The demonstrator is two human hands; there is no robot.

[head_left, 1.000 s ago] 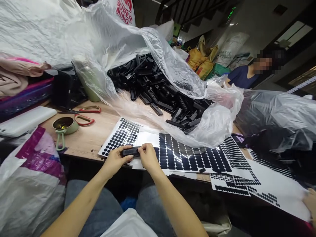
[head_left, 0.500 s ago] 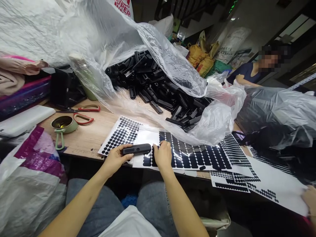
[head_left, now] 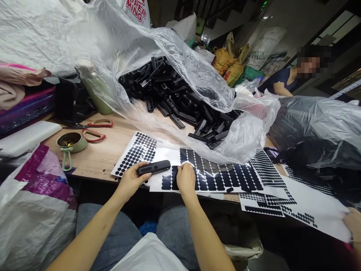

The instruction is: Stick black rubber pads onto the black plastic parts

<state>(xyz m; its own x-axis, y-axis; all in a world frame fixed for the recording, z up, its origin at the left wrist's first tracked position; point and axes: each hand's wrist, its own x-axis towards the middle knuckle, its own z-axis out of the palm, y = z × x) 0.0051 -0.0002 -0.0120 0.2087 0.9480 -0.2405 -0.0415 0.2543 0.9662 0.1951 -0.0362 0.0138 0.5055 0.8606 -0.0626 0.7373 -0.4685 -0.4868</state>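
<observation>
My left hand (head_left: 131, 180) grips a long black plastic bar (head_left: 154, 167) at its left end and holds it just above the table's near edge. My right hand (head_left: 186, 177) rests on a white sheet of black oval stickers (head_left: 214, 177), fingers curled and pinched at one sticker in the sheet's left part. Whether a sticker is between the fingertips is too small to see. A second sheet of round black stickers (head_left: 137, 152) lies under the bar, to the left.
A clear plastic bag (head_left: 197, 82) spills a heap of black plastic bars (head_left: 175, 98) across the wooden table (head_left: 98, 154). Red-handled scissors (head_left: 93, 130) and a small green cup (head_left: 69, 141) lie at the left. More sticker sheets (head_left: 296, 203) spread right. Another person (head_left: 282, 82) sits behind.
My right hand left the bar's right end and moved right onto the oval sticker sheet, where it now pinches. My left hand kept hold of the bar.
</observation>
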